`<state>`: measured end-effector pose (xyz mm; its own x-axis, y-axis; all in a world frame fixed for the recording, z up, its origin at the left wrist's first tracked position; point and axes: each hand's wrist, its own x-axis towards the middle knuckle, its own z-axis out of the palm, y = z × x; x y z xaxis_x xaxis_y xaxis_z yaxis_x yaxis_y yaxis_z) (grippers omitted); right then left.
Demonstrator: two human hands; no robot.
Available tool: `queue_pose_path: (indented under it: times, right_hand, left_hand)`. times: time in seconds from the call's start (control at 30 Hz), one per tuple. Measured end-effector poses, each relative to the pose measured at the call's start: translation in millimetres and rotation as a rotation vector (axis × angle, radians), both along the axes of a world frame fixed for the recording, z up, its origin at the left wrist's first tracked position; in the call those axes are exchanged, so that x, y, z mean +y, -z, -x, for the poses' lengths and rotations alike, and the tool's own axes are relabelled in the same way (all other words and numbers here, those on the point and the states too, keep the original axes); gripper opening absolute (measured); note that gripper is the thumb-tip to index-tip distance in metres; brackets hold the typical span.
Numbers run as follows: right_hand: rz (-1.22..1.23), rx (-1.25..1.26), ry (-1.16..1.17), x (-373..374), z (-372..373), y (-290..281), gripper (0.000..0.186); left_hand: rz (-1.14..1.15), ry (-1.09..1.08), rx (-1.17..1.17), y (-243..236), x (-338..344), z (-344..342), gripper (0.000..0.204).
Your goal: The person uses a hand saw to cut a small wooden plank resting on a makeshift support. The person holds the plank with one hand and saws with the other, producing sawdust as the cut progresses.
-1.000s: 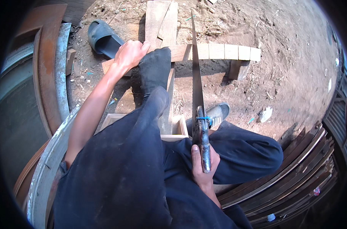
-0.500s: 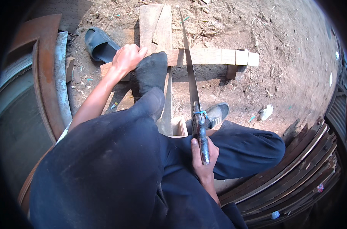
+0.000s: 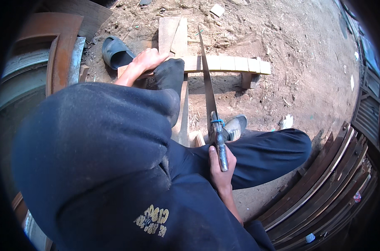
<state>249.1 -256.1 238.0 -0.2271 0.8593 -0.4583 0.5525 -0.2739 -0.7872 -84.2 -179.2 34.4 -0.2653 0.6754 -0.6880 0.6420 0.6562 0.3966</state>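
Note:
My right hand is wrapped round the handle of a hand saw. The long tapering blade points away from me and lies across a pale wooden strip, its tip beyond the far edge. Several thin crosswise lines mark the strip to the right of the blade. My left hand is closed over the strip's left part; its fingertips are hidden. Beside that hand, my foot in a dark sock presses on the strip. Whether the teeth have cut into the wood, I cannot tell.
A lengthwise board runs under the strip, and a wooden block supports its right end. A dark slide sandal lies at the left near a brown wooden frame. Stacked dark planks fill the lower right.
The saw has slid a little toward me, with less blade beyond the strip. My left hand stays on the strip. The view has shifted, and my left knee now hides more of that forearm.

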Motion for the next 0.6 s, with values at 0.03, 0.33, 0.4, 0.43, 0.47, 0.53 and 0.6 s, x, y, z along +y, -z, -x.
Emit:
queue_pose_path:
  times: [0.03, 0.33, 0.4, 0.43, 0.47, 0.53, 0.6]
  right_hand:
    - [0.002, -0.010, 0.011, 0.9, -0.8, 3.0, 0.020]
    - [0.031, 0.024, 0.071, -21.7, -11.2, -10.7, 0.019]
    - [0.088, 0.015, 0.091, -25.3, -18.4, -19.5, 0.020]
    - [0.114, 0.016, 0.094, -23.0, -19.0, -26.0, 0.020]
    - [0.139, 0.016, 0.099, -21.0, -19.5, -32.1, 0.021]
    - [0.129, -0.021, 0.080, -19.1, -21.8, -40.1, 0.021]
    - [0.099, -0.052, 0.055, -21.1, -25.1, -44.5, 0.021]
  left_hand:
    - [0.028, 0.002, -0.079, 4.2, -1.2, 4.2, 0.069]
    - [-0.065, 0.015, -0.196, -4.1, 0.6, -1.1, 0.065]
    - [-0.097, 0.011, -0.217, -8.0, -1.1, -5.9, 0.064]
    - [-0.110, 0.002, -0.225, -10.0, -3.2, -6.1, 0.063]
    - [-0.123, -0.007, -0.233, -12.0, -4.6, -6.5, 0.063]
    - [-0.149, -0.022, -0.251, -15.4, -5.8, -7.5, 0.061]
    - [-0.173, -0.031, -0.266, -20.4, -8.8, -9.1, 0.060]
